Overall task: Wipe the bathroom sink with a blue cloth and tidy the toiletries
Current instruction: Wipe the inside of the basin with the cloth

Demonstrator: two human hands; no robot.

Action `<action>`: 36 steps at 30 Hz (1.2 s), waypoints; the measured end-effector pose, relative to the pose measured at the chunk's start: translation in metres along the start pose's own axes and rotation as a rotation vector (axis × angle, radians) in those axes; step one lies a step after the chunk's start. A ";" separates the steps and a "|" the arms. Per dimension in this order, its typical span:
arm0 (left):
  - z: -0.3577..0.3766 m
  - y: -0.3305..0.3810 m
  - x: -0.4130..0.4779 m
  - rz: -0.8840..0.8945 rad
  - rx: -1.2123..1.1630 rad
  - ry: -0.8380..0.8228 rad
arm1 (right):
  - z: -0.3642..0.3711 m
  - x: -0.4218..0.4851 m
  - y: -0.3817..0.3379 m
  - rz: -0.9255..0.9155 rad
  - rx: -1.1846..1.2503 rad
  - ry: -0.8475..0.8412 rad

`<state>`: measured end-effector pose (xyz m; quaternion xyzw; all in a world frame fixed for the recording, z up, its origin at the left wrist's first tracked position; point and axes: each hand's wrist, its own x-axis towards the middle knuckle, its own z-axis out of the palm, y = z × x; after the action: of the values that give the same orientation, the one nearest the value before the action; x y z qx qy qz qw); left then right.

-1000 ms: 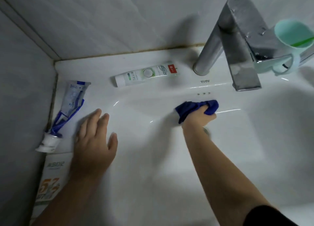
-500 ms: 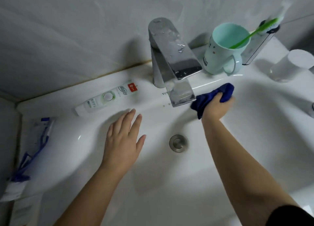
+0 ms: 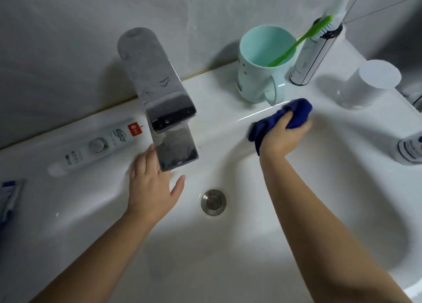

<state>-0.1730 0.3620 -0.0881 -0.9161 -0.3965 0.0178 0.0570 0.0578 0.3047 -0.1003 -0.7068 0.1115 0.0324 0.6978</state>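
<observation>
My right hand (image 3: 282, 135) grips a bunched blue cloth (image 3: 294, 113) against the back right slope of the white sink (image 3: 228, 257), just below the mint cup (image 3: 262, 63). My left hand (image 3: 151, 188) lies flat with fingers spread on the basin's back wall, its fingertips hidden under the chrome tap (image 3: 159, 97). A white and green tube (image 3: 98, 146) lies on the ledge left of the tap. A blue and white tube (image 3: 9, 195) shows at the left edge. A green toothbrush (image 3: 299, 40) stands in the cup.
The drain plug (image 3: 213, 202) sits in the basin's middle. On the right ledge stand a silver bottle (image 3: 312, 58), a white capped jar (image 3: 370, 83) and a white bottle (image 3: 411, 148) at the edge. A grey tiled wall (image 3: 68, 40) rises behind the ledge.
My right hand has carried the cloth rightward along the back of the basin, from left of the tap to under the cup. My left hand has shifted from the left rim to beneath the tap.
</observation>
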 end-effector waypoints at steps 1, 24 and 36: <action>0.001 0.000 0.000 -0.006 -0.003 -0.004 | -0.002 0.004 -0.001 -0.043 -0.015 0.007; 0.002 -0.005 -0.021 0.072 -0.266 0.264 | -0.111 0.066 0.016 -1.584 -1.395 -1.180; 0.073 0.005 -0.136 -0.045 -0.303 -0.196 | -0.074 0.070 0.007 -1.548 -1.414 -1.133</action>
<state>-0.2685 0.2657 -0.1631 -0.8990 -0.4187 0.0455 -0.1202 0.1164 0.2230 -0.1198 -0.6992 -0.7114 -0.0355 -0.0624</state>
